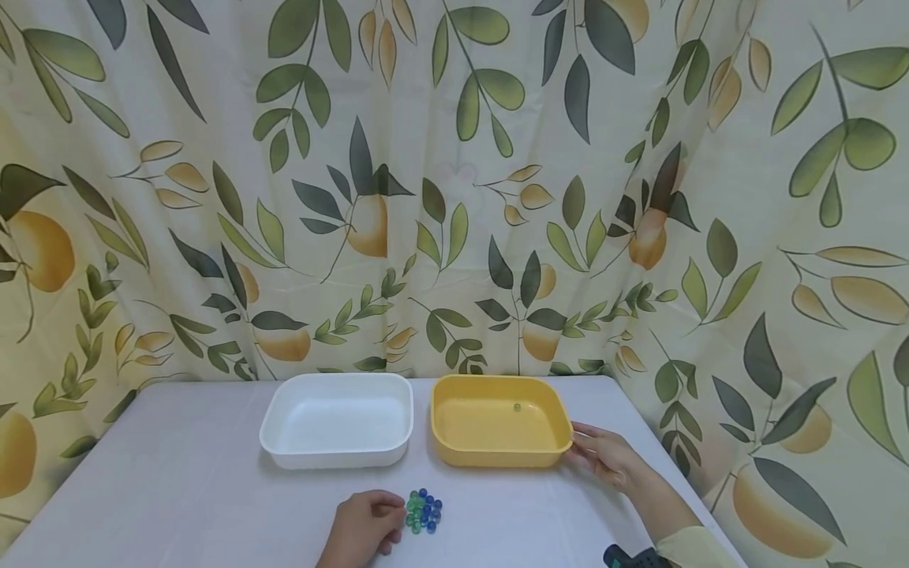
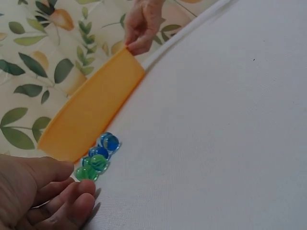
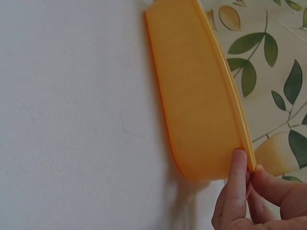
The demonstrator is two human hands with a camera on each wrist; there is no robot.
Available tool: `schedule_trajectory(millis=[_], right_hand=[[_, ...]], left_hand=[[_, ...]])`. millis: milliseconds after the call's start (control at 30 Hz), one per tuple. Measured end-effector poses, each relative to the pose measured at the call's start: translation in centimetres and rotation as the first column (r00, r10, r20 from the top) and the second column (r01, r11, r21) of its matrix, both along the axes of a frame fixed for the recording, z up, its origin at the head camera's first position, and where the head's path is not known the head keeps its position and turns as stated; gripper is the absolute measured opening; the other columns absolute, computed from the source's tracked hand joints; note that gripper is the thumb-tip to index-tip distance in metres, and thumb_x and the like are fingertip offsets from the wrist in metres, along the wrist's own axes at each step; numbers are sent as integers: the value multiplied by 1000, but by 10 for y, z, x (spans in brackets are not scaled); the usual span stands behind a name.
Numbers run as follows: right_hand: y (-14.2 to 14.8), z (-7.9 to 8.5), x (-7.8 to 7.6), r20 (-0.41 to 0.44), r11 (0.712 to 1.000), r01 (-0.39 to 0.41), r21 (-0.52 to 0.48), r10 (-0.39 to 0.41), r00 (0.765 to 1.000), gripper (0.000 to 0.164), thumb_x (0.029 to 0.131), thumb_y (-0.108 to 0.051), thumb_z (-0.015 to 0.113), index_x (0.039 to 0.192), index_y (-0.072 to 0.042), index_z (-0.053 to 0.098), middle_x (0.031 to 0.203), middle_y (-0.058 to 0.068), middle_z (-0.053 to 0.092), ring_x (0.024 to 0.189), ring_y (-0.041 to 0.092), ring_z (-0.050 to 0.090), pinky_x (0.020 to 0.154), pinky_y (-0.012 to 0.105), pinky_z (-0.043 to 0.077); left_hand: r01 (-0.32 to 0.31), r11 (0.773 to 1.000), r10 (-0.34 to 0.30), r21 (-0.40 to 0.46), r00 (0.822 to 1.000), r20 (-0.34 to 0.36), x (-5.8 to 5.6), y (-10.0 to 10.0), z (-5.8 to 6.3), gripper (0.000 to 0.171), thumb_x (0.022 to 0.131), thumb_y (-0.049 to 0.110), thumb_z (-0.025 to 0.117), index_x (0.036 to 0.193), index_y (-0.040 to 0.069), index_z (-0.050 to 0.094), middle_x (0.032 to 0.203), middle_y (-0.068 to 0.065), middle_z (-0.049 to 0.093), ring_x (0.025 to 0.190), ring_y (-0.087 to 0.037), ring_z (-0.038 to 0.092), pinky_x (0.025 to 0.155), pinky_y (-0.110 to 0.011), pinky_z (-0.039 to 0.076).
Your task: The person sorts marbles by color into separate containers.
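Note:
My left hand [image 1: 360,527] is at the left edge of a cluster of blue and green glass marbles [image 1: 424,511]. Its thumb and fingers are loosely bent, and in the left wrist view the fingertips [image 2: 85,187] come right up to a green marble [image 2: 86,173]. With my right hand [image 1: 607,459] I pinch the right end of a yellow tray [image 1: 490,457] at its rim. The right wrist view shows the thumb on one side of the rim and fingers [image 3: 236,167] against the outer wall. A single small greenish marble [image 1: 517,408] lies inside this tray.
Left of the yellow tray stands a white tray [image 1: 341,459], with a narrow gap between them. Both are near the back edge of the white-covered table [image 1: 185,473]. Behind hangs a leaf-and-fruit patterned curtain [image 1: 454,181]. A dark device [image 1: 634,557] shows by the right forearm.

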State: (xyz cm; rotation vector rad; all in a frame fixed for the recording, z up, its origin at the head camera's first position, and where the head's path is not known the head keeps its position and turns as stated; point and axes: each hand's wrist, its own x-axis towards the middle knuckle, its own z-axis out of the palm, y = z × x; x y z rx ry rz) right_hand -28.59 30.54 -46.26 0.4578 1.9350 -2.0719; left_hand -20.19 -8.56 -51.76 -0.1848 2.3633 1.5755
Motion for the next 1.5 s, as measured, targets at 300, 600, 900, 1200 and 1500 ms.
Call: schedule_trajectory(millis=[300,600,900,1200,1500], right_hand=[[0,-1,0,-2,1000,6,0,-6,1000,58,99,-2,55,149,9,28,108,12,65,88,15,70,87,29,59],[0,-1,-1,4,1000,9,-4,-9,1000,59,99,-4,55,150,9,27,108,11,64,89,15,69,90,30,58],[0,1,0,-3,1000,0,-9,0,1000,59,99,-3,55,149,10,26,109,11,64,90,15,69,90,31,57],[-1,0,0,6,1000,7,-7,-7,1000,60,99,-4,55,150,9,26,109,10,64,90,14,69,90,30,57],[-1,-1,0,5,1000,8,-4,-8,1000,62,99,-6,56,151,8,25,113,11,63,92,15,68,91,29,57]], left_hand=[[-42,998,42,-53,999,0,3,8,-3,17,87,15,71,102,6,70,74,1,66,63,-12,62,59,-27,55],[-60,994,57,-86,998,-32,5,11,-2,14,85,15,74,96,8,71,72,2,65,61,-12,61,57,-27,54],[-68,989,58,-134,995,-79,7,14,-2,12,83,16,76,93,11,73,71,4,63,58,-11,59,54,-25,52],[-70,988,58,-140,994,-88,7,14,-4,10,83,15,75,92,11,74,70,4,62,58,-10,59,54,-25,52],[-77,996,75,-54,997,-26,6,10,-2,12,88,18,72,96,9,71,73,1,64,65,-12,62,60,-27,56]])
